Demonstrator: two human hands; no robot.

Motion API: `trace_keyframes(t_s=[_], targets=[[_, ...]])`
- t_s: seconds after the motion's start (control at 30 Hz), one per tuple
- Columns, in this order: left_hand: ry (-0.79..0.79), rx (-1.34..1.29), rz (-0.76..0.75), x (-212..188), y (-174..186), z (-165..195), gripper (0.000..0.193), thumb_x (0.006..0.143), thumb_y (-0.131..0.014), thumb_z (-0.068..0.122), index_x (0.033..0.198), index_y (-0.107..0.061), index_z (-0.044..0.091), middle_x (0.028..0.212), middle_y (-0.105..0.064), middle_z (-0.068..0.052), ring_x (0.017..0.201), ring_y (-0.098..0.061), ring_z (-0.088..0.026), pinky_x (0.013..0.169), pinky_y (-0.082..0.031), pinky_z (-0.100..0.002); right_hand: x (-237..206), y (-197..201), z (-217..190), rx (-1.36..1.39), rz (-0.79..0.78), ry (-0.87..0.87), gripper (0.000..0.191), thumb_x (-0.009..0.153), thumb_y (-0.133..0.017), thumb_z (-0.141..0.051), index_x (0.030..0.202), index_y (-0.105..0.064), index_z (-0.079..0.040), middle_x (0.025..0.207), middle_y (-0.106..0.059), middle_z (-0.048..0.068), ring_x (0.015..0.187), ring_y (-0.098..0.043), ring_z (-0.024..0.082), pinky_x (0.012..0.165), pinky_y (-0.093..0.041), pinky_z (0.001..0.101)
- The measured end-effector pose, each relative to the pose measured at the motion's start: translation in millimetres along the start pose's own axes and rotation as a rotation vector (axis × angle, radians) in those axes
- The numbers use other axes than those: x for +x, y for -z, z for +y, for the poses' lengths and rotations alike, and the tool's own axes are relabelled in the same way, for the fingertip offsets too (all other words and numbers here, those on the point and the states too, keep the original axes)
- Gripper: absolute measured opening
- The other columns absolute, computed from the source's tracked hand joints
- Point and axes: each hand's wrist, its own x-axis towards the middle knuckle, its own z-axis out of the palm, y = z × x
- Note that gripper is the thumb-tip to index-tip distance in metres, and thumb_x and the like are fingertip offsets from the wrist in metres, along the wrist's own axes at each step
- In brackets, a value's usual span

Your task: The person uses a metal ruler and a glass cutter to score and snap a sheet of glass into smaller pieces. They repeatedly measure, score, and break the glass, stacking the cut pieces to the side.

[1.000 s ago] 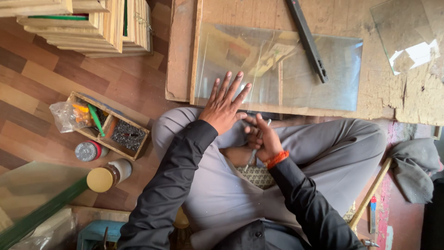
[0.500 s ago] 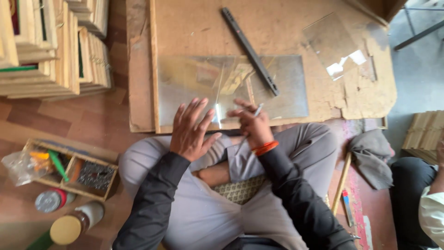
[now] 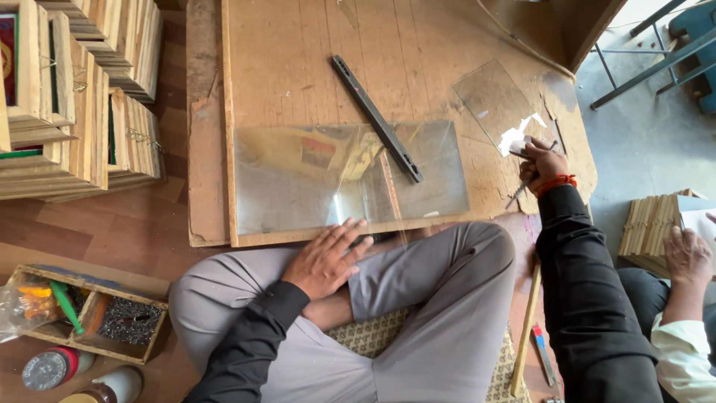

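Wooden board (image 3: 298, 60): glass sheet (image 3: 343, 175) barely discernible; right hand (image 3: 541, 160) hides tool.

Stacked wooden frames (image 3: 74, 97) stand at the left edge of the floor. Lower left sits a wooden compartment box (image 3: 89, 317) — small nails fill one section, and a red-lidded jar (image 3: 52, 367) lies beside it. Another person's hand (image 3: 688, 254) rests on a frame stack (image 3: 652, 227) — far right.

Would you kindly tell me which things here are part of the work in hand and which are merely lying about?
In use: large glass sheet on the wooden board; black straightedge lying across it; slim tool in the right hand; small glass piece; left hand resting on the knee.

Lying about: stacked wooden frames; compartment box; jars; another person's hand.
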Motion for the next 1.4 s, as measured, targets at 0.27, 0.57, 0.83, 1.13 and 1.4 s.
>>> trace_keyframes(t_s=[0.27,0.57,0.83,1.13,1.4], targets=[[0.224,0.042,-0.003,7,-8,7,0.065,0.091,-0.066,0.043,0.149,-0.05,0.018,0.157,-0.038,-0.016,0.147,-0.033,-0.038,0.12,-0.028,-0.054,5,24,10,-0.883,0.258,0.687,0.046,0.095,-0.081,-0.025,0.135,-0.069,-0.008,0.118,-0.075,0.019,0.089,-0.065,0.025,0.077,-0.052,0.0397],[0.532,0.133,0.112,-18,24,-16,0.064,0.086,-0.074,0.042,0.14,-0.057,0.014,0.145,-0.047,-0.02,0.139,-0.04,-0.045,0.115,-0.03,-0.061,6,11,56,-1.375,0.069,0.948,0.041,0.102,-0.068,-0.047,0.126,-0.075,-0.014,0.129,-0.071,0.017,0.104,-0.068,0.041,0.086,-0.054,0.0495],[0.68,0.244,0.219,-28,47,-23,0.048,0.081,-0.078,0.021,0.127,-0.066,0.016,0.122,-0.056,-0.011,0.116,-0.054,-0.033,0.099,-0.046,-0.05,-23,-37,47,-1.415,0.091,1.084,0.036,0.1,-0.075,-0.043,0.118,-0.078,-0.012,0.127,-0.071,0.014,0.106,-0.071,0.035,0.085,-0.056,0.0459],[0.641,0.286,0.172,-31,51,-37,0.046,0.084,-0.075,0.021,0.129,-0.068,0.013,0.11,-0.056,-0.01,0.103,-0.057,-0.029,0.082,-0.052,-0.044,-110,-147,64,-1.413,-0.239,1.065,0.047,0.09,-0.079,-0.043,0.127,-0.074,-0.014,0.121,-0.072,0.013,0.089,-0.073,0.032,0.07,-0.057,0.0428],[0.63,0.295,0.143,-33,53,-43,0.044,0.085,-0.074,0.02,0.128,-0.068,0.013,0.108,-0.056,-0.008,0.101,-0.057,-0.026,0.081,-0.051,-0.042,-133,-178,80,-1.394,-0.234,0.947,0.053,0.084,-0.078,-0.031,0.132,-0.07,-0.011,0.108,-0.074,0.013,0.087,-0.072,0.033,0.07,-0.056,0.0456]])
